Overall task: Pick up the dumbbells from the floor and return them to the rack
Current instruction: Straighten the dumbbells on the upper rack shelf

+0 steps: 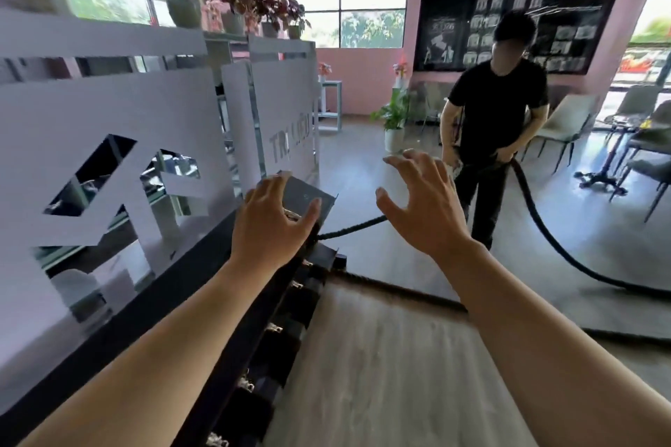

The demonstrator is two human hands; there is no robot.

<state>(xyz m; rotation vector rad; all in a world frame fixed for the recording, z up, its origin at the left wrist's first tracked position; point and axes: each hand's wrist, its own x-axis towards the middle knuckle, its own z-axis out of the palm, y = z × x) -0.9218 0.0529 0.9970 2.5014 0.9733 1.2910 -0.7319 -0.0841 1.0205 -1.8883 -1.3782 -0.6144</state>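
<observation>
A dark dumbbell rack [319, 258] runs along the white cut-out partition from the bottom centre up toward the middle. Several black dumbbells [287, 334] with chrome handles lie in it. My left hand [272, 225] hovers over the rack's far end, fingers spread, holding nothing. My right hand [425, 203] is raised to the right of it over the floor, fingers spread and empty. No dumbbell shows on the floor.
A person in black [493, 141] stands ahead holding a thick black battle rope [544, 229] that trails across the floor and to the rack's end. A white partition [120, 163] borders the left. Chairs [566, 131] and a potted plant [394, 127] stand behind.
</observation>
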